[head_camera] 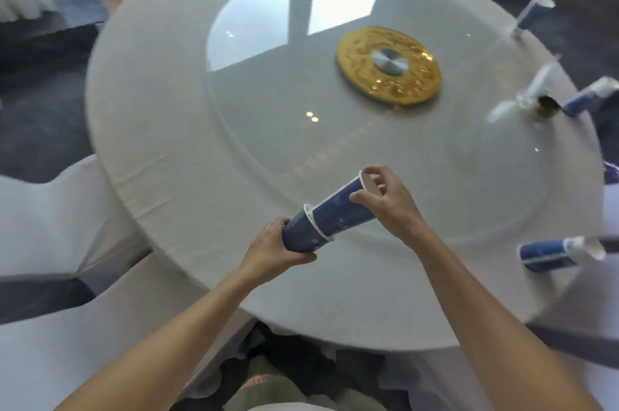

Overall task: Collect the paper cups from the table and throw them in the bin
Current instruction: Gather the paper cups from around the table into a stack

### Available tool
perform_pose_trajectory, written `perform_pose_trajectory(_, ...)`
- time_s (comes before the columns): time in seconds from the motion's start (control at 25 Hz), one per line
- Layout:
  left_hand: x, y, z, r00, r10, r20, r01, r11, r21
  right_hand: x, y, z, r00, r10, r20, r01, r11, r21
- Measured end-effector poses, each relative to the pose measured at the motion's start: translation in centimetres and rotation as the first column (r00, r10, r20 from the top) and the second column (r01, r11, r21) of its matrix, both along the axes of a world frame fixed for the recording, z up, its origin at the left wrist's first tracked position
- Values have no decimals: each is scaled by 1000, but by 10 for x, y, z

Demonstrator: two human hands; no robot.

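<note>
both bare forearms reach out from the near edge over a round surface (pixel 174 176) under a white cloth. left hand (pixel 271 248) wraps the closed base of a blue paper cup (pixel 301 236), fingers curled around it and thumb pressed along its near side. right hand (pixel 390 199) holds a second blue paper cup (pixel 335 209) close to its open white rim, fingers (pixel 378 174) hooked over the rim and thumb on the wall. the base of this second cup sits inside the mouth of the first, so the two lie nested and tilted, held just above the near part of the surface. pale marks show on the blue walls, but blur leaves no writing or brand readable.

a glass turntable (pixel 268 116) covers the middle of the surface, with a gold embossed disc (pixel 388 65) and a silver hub at its centre.

to the near right another blue paper cup (pixel 549 253) stands by the edge of the surface. further right and farther off stands one more blue cup (pixel 589 97), with a small dark gold-lined object (pixel 547 105) just beside it; a far blue cup (pixel 532 15) stands at the far right edge. all are smeared by motion, and no print can be read on them.

white chair covers (pixel 50 209) lie to the near left.
</note>
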State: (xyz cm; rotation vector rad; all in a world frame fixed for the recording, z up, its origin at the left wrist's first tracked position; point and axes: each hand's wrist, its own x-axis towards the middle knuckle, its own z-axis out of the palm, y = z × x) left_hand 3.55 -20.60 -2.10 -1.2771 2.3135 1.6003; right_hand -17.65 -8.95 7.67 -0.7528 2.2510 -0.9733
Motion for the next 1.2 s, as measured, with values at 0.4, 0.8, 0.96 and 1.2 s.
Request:
perform_pose_trajectory(0.4, -109, 165, 22, 915, -401, -34, 397, 914, -83, -30, 209, -35, 971, -96, 219, 98, 995, 3)
perform_pose_trajectory(0.8, -183, 359, 13, 872, -489, -2, 479, 856, -196, -79, 387, -64, 961, -222, 166, 215, 975, 61)
perform_pose_trajectory(0.96, -209, 381, 5, 844, -535, 44, 528, 814, -241, -104, 413, -68, 950, -214, 229, 195, 976, 102)
perform_pose_trajectory(1.2, -253, 379, -12, 871, -490, 34, 489, 856, -169, -183, 424, -60, 980, -187, 62, 175, 971, 161)
